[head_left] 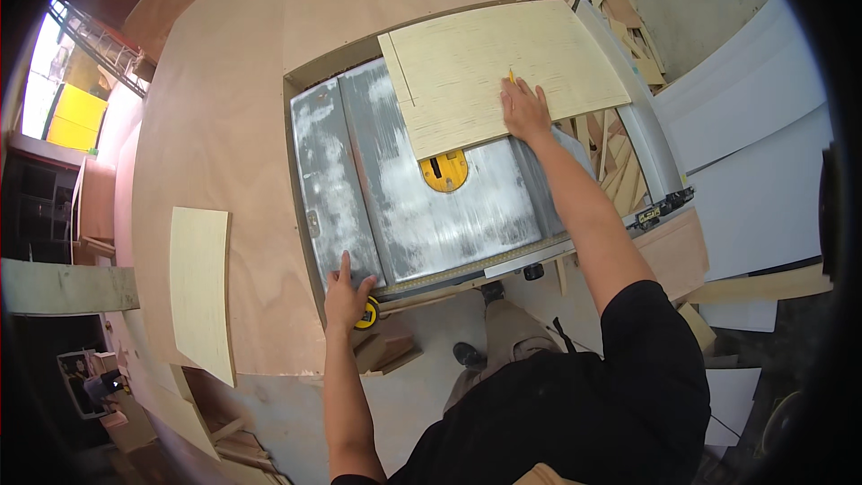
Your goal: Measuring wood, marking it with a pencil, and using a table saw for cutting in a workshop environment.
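Note:
My right hand [525, 110] holds a yellow pencil [512, 76] with its tip on a pale wood-grain panel [489, 58]. The panel lies flat across the far end of a grey table saw top [422, 207], just beyond the saw's yellow blade insert [444, 171]. My left hand [347, 292] rests at the near edge of the saw top, fingers on the metal, with a yellow tape measure [366, 314] under its heel. Whether the left hand grips the tape measure is unclear.
The saw sits in a cut-out of a large plywood bench [224, 126]. A narrow pale panel [202, 287] lies on the bench at left. Wood offcuts [620, 9] pile up beyond the saw. White sheets [754, 153] lean at right.

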Demonstrator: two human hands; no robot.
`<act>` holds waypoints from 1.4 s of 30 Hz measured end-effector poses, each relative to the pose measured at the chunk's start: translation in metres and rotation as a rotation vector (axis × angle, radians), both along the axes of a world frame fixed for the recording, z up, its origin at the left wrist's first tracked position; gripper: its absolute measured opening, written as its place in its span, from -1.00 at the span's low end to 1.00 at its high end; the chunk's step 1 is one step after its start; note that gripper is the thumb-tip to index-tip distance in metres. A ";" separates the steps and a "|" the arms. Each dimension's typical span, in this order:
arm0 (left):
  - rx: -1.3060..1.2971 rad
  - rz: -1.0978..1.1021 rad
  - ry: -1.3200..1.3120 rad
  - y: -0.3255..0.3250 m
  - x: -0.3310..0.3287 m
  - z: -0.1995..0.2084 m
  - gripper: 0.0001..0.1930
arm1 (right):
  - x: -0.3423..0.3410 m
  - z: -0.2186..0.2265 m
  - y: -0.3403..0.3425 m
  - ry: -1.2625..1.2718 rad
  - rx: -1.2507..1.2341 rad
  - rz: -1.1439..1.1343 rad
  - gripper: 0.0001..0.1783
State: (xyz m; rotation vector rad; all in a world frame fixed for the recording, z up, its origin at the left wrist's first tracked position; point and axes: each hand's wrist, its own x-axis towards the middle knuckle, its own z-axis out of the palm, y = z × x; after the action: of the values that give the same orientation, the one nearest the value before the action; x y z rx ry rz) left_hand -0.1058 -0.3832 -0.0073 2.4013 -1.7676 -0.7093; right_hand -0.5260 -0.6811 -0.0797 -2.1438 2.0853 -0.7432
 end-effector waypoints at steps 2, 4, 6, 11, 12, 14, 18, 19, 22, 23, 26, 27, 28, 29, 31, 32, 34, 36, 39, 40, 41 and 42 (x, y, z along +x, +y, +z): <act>-0.050 -0.071 0.067 -0.014 -0.008 -0.001 -0.14 | 0.000 0.001 0.001 -0.002 0.015 0.008 -0.52; -0.045 -0.055 0.055 -0.022 -0.016 0.004 -0.14 | -0.002 0.003 0.002 0.022 0.035 0.025 -0.46; 0.012 -0.002 0.013 -0.026 -0.015 0.007 -0.15 | 0.003 0.013 0.007 0.039 0.056 0.045 -0.39; 0.036 0.057 -0.020 -0.016 0.008 -0.001 -0.18 | 0.009 0.025 0.011 0.086 0.171 -0.029 -0.05; 0.017 0.064 0.005 -0.014 0.013 -0.004 -0.18 | 0.010 0.025 0.012 0.084 0.172 -0.028 -0.05; 0.026 0.054 0.001 -0.013 0.017 -0.008 -0.18 | 0.011 0.027 0.012 0.099 0.169 -0.022 -0.06; 0.005 0.010 -0.021 -0.020 0.009 -0.013 -0.18 | -0.001 0.032 0.013 0.125 0.204 -0.057 -0.05; -0.002 -0.008 -0.011 -0.021 0.009 -0.014 -0.18 | -0.003 0.033 0.013 0.134 0.206 -0.057 -0.05; -0.011 0.013 0.030 -0.011 0.022 -0.022 -0.16 | 0.003 0.022 0.013 0.131 0.205 -0.041 -0.03; -0.005 0.020 0.020 -0.008 0.024 -0.018 -0.17 | 0.010 0.021 0.013 0.133 0.204 -0.031 -0.03; -0.017 0.032 0.009 -0.006 0.026 -0.017 -0.18 | 0.014 0.030 0.013 0.120 0.226 -0.027 -0.02; -0.013 0.015 0.017 -0.011 0.022 -0.016 -0.18 | 0.009 0.032 0.016 0.102 0.253 -0.024 -0.02; 0.008 0.016 0.029 -0.016 0.019 -0.015 -0.17 | 0.004 0.033 0.018 0.107 0.259 -0.038 -0.02; 0.027 0.026 0.036 -0.018 0.017 -0.014 -0.17 | 0.003 0.034 0.017 0.096 0.240 -0.035 -0.02; 0.029 0.018 0.031 -0.016 0.017 -0.017 -0.17 | 0.001 0.034 0.021 0.085 0.224 -0.032 -0.02; 0.023 0.016 0.022 -0.017 0.017 -0.018 -0.17 | 0.000 0.033 0.021 0.085 0.234 -0.046 -0.02; 0.014 0.007 0.019 -0.018 0.019 -0.018 -0.16 | 0.001 0.032 0.018 0.083 0.242 -0.056 -0.02; 0.016 0.013 0.013 -0.012 0.021 -0.017 -0.16 | 0.010 0.030 0.017 0.104 0.270 -0.058 -0.01; -0.008 0.005 -0.002 -0.008 0.026 -0.018 -0.15 | 0.018 0.030 0.015 0.104 0.270 -0.081 -0.02; 0.018 0.010 0.017 -0.012 0.025 -0.018 -0.16 | 0.013 0.033 0.011 0.108 0.243 -0.110 -0.03; 0.025 0.002 0.014 -0.013 0.021 -0.015 -0.17 | 0.009 0.033 0.015 0.109 0.226 -0.140 -0.04; 0.019 0.003 0.009 -0.018 0.016 -0.013 -0.18 | 0.009 0.038 0.012 0.105 0.249 -0.132 -0.05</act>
State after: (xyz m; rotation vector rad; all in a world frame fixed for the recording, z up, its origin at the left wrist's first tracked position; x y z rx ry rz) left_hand -0.0896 -0.4008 -0.0203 2.4079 -1.7620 -0.7390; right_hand -0.5174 -0.6689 -0.0421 -1.9680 2.2517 -0.3628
